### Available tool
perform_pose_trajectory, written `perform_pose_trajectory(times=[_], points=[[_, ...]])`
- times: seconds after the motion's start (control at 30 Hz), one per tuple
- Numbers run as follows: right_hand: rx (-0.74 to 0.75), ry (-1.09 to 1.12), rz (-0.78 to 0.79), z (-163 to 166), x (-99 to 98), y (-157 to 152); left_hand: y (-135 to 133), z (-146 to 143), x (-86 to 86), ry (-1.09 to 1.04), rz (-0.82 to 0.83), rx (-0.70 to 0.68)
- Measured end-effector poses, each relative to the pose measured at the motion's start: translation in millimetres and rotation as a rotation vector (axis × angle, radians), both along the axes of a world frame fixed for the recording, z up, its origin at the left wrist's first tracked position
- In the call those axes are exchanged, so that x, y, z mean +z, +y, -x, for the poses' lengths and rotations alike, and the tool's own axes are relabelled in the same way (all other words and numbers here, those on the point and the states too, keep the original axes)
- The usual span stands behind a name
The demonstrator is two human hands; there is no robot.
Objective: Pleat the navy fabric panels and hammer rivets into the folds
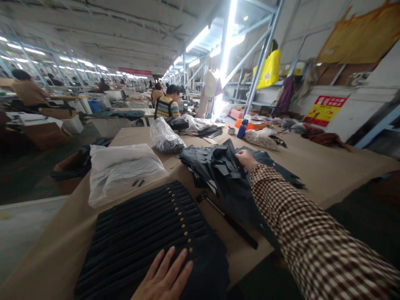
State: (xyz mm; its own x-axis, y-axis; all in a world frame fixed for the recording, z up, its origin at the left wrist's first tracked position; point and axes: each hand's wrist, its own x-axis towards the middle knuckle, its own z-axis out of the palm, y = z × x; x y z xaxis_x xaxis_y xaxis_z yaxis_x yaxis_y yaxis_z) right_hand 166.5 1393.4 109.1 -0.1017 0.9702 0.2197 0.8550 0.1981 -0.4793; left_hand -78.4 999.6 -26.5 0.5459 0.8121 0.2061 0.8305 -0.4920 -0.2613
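My left hand point(167, 273) lies flat, fingers spread, on the near part of a layered stack of dark fabric pieces point(134, 233). A row of small gold-coloured marks or fittings runs along the overlapping edges of that stack. Farther off to the right, my right hand point(246, 159) is closed on the edge of a dark grey fabric piece point(229, 154), its fingertips pinched. This piece belongs to a loose heap of dark cloth point(200, 160) spread over the table. Between stack and heap lies a hammer point(229, 218) with a black grip and a metal shaft.
A white plastic bag point(125, 166) lies flat beyond the stack, two small dark strips on it. Behind are a clear bag point(167, 137), a blue bottle point(242, 128) and an orange tray point(253, 124). A person point(168, 106) sits past the brown-covered table point(331, 166).
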Motion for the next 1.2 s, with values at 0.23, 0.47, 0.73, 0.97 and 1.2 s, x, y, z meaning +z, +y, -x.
perform_pose_trajectory(times=[0.23, 0.47, 0.73, 0.97, 1.2], points=[[0.374, -0.684, -0.707, 13.6, 107.4, -71.5, 23.5, 8.3, 85.7, -0.354, -0.163, 0.119], [0.814, -0.854, -0.935, 43.0, 137.8, -234.3, 16.0, -3.3, 201.8, -0.305, -0.522, 0.253], [1.285, -0.341, -0.421, 28.5, 71.2, -287.1, -44.0, -14.3, 182.9, -0.476, 0.006, 0.237], [1.03, 0.0, 0.43, 19.2, -62.9, -261.8, -37.4, 17.0, 97.4, -0.425, 0.439, 0.462], [0.928, -0.051, 0.473, 27.0, -92.6, -248.6, -25.0, 28.6, 84.2, -0.202, 0.506, 0.588]])
